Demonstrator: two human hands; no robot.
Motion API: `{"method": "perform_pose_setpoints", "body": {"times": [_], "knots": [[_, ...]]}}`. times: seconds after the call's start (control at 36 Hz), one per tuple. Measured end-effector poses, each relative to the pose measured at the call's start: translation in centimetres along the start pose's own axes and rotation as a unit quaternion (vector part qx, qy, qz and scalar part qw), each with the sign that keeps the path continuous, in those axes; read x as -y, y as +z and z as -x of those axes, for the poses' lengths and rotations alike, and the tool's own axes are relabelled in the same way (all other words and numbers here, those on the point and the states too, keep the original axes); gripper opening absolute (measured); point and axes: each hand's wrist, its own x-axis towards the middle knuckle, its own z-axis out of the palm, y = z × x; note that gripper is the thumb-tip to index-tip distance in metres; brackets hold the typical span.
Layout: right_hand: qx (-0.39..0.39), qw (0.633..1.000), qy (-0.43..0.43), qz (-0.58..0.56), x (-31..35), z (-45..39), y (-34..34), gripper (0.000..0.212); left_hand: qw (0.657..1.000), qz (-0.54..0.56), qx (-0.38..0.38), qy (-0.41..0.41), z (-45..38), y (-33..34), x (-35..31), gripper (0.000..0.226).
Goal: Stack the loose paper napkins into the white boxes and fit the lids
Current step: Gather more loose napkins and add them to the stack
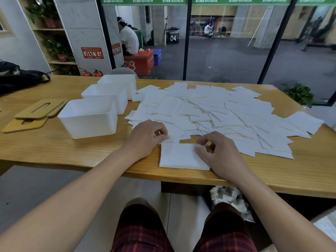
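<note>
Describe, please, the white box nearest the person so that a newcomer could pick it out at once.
On the wooden table, three open white boxes stand in a row running away from the person, left of the spread of loose napkins. The nearest box sits beside the wooden lids and, alone of the three, shows its whole front wall.
</note>
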Motion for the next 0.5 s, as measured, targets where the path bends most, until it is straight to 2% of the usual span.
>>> {"method": "perform_pose_setpoints", "body": {"times": [0.08, 0.14, 0.22, 0.5], "knots": [[0.018, 1.000, -0.012, 0.015, 0.0, 0.0, 0.0, 0.009, 1.000, 0.028, 0.004, 0.009, -0.1, -0.3, 0.3, 0.010], [0.025, 0.999, -0.017, 0.022, 0.0, 0.1, 0.1, 0.008, 0.999, 0.026, 0.029, 0.016, -0.2, -0.6, 0.5, 0.017], [0.027, 0.999, -0.022, 0.022, -0.1, 0.1, 0.1, 0.006, 0.998, 0.024, 0.056, 0.005, -0.4, -0.9, 0.5, 0.015], [0.022, 0.999, -0.024, 0.028, 0.1, 0.3, -0.1, 0.009, 0.994, 0.093, 0.041, -0.041, -1.2, -0.8, -1.0, 0.005]]}}
